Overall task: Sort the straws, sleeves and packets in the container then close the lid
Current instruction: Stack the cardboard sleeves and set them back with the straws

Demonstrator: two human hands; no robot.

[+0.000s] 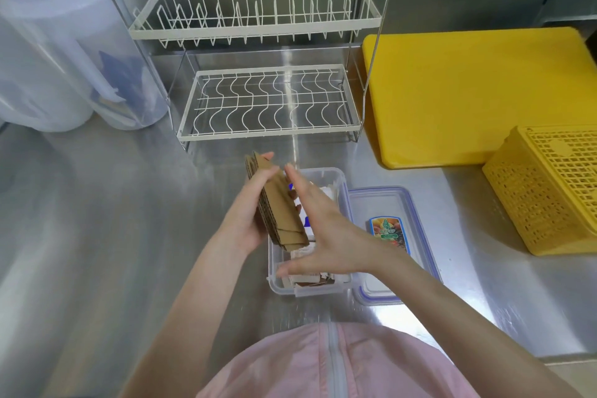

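A clear plastic container [340, 179] sits on the steel counter in front of me. My left hand [247, 218] grips a stack of brown cardboard cup sleeves [279, 207] on edge over the container's left side. My right hand [323, 231] is spread flat, fingers apart, against the right face of the stack and above the container. Under it lie white and blue packets [305, 221] and some brown pieces near the front wall. I cannot make out any straws. The container's lid [403, 203], blue-rimmed with a fruit sticker, lies flat just to the right.
A white two-tier wire dish rack [268, 100] stands behind the container. A yellow cutting board [468, 94] and a yellow plastic basket [549, 191] are on the right. Translucent tubs [64, 52] stand at the far left. My pink garment fills the bottom.
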